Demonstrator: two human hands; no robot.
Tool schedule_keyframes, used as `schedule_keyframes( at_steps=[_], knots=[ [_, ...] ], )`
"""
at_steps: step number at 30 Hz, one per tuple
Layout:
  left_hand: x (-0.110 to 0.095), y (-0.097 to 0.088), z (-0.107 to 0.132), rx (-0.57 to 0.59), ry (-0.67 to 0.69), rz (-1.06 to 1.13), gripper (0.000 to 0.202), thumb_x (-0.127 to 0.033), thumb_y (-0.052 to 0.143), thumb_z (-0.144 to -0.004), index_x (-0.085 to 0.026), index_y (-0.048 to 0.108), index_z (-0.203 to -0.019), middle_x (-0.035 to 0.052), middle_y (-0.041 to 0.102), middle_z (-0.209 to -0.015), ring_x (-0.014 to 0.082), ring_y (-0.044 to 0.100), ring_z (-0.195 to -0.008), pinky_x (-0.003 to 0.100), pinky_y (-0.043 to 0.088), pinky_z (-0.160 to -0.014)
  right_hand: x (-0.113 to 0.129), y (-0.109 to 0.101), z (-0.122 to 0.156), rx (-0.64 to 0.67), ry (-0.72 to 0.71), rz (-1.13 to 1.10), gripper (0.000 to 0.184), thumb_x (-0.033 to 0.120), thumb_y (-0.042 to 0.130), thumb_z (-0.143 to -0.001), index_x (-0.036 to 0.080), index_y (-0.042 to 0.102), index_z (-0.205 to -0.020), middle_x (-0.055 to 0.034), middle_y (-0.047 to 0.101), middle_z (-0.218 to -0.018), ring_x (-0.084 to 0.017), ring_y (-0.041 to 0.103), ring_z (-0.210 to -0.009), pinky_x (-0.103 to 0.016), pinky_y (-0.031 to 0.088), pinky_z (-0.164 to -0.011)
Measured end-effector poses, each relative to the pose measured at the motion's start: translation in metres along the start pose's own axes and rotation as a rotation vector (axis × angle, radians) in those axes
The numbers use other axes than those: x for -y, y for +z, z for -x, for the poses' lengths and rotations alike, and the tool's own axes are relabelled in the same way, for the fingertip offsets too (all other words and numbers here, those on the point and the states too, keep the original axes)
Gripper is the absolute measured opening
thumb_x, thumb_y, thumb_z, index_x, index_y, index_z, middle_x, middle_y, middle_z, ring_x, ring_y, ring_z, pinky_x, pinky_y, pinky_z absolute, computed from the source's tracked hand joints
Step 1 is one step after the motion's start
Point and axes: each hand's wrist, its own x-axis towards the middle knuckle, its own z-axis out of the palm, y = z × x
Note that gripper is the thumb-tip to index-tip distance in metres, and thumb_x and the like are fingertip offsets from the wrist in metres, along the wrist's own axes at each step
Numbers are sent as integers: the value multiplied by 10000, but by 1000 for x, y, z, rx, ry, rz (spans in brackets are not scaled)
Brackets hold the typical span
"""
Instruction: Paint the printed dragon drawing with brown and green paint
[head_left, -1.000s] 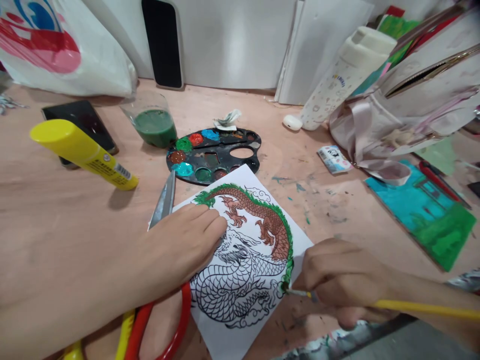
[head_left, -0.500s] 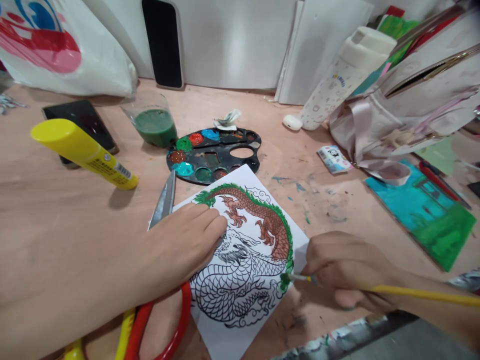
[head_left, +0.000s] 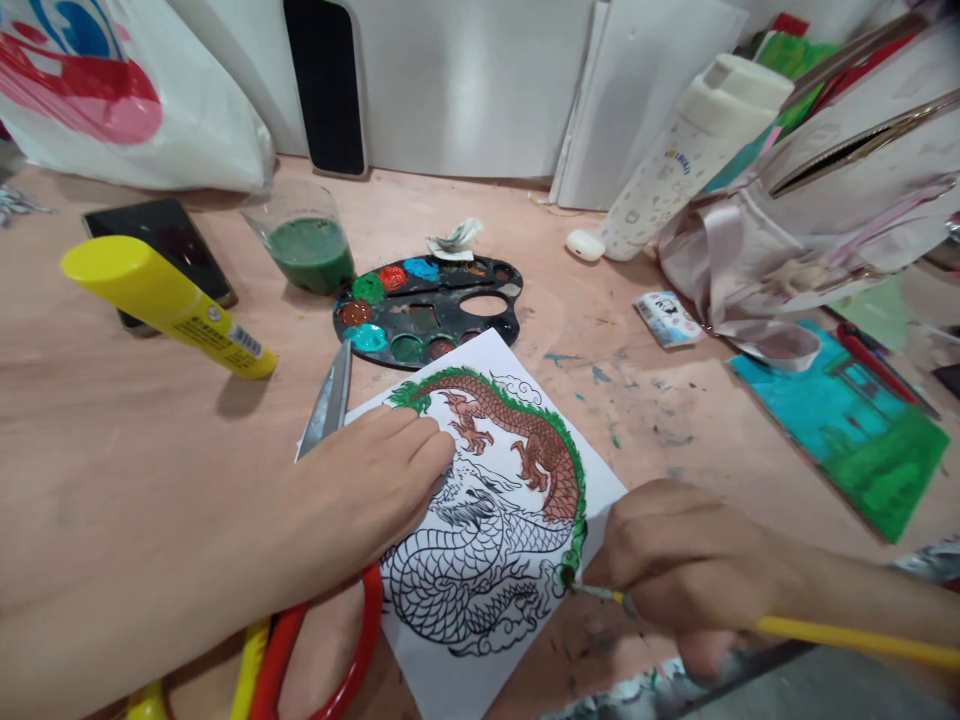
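Note:
A white sheet with a printed dragon (head_left: 491,520) lies on the wooden table; its upper arc is painted brown and green, the lower coils are bare outline. My left hand (head_left: 367,490) lies flat on the sheet's left side, fingers together, pressing it down. My right hand (head_left: 690,565) pinches a yellow-handled paintbrush (head_left: 825,632), whose green tip touches the dragon's right edge low down. Scissors (head_left: 330,400) with red and yellow handles lie partly under my left hand.
A black palette (head_left: 427,310) with several paint wells and a cup of green water (head_left: 307,245) stand behind the sheet. A yellow glue stick (head_left: 169,305), a phone (head_left: 161,245), a white bottle (head_left: 694,150), a bag (head_left: 825,190) and a painted picture (head_left: 847,425) surround it.
The brush tip rose a little along the dragon's green edge, then came back down to the lower spot. My left hand stayed still on the sheet.

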Motion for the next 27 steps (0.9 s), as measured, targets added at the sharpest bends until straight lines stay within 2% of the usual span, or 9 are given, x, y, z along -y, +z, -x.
schedule_keyframes(
  at_steps=[5,9,14,18,23,27],
  knots=[
    [-2,-2,0,-25,-5,-16,165,-35,443,-913,-190,427,-858,28,482,-822,216,386,-746,366,280,-690,0,-2,-1,-35,60,54,352,389,367,-1066,166,597,-920,-67,687,-733,-145,637,-689,-261,466,-619],
    [-2,-2,-1,-20,6,-13,175,-22,446,-903,-188,433,-850,28,479,-812,214,382,-735,363,269,-682,1,-1,0,12,-7,14,289,368,422,-1054,164,597,-947,-68,701,-751,-152,673,-720,-255,475,-622],
    [-3,-1,0,-18,-13,-4,167,-29,448,-914,-187,437,-859,31,483,-828,218,387,-751,368,278,-699,0,-1,0,-20,62,43,329,400,406,-1055,166,597,-923,-68,704,-754,-147,657,-706,-260,477,-629],
    [-3,-1,0,-22,-5,-8,168,-24,457,-904,-184,434,-860,30,477,-822,220,391,-745,370,284,-688,-1,0,1,3,3,-22,298,372,420,-1055,166,593,-931,-67,697,-754,-143,657,-689,-251,470,-608],
    [-2,-1,-1,-25,19,-25,178,-10,423,-889,-184,436,-852,35,478,-810,220,391,-734,367,289,-674,0,-2,2,-31,70,43,355,405,362,-1065,172,595,-934,-62,689,-747,-144,651,-700,-259,479,-632],
    [-2,-1,-2,-23,11,-12,174,-22,427,-906,-190,429,-861,29,484,-816,215,389,-736,365,288,-682,1,-3,0,35,31,-3,291,359,424,-1054,161,602,-936,-81,720,-764,-159,685,-725,-265,492,-636]
  ],
)
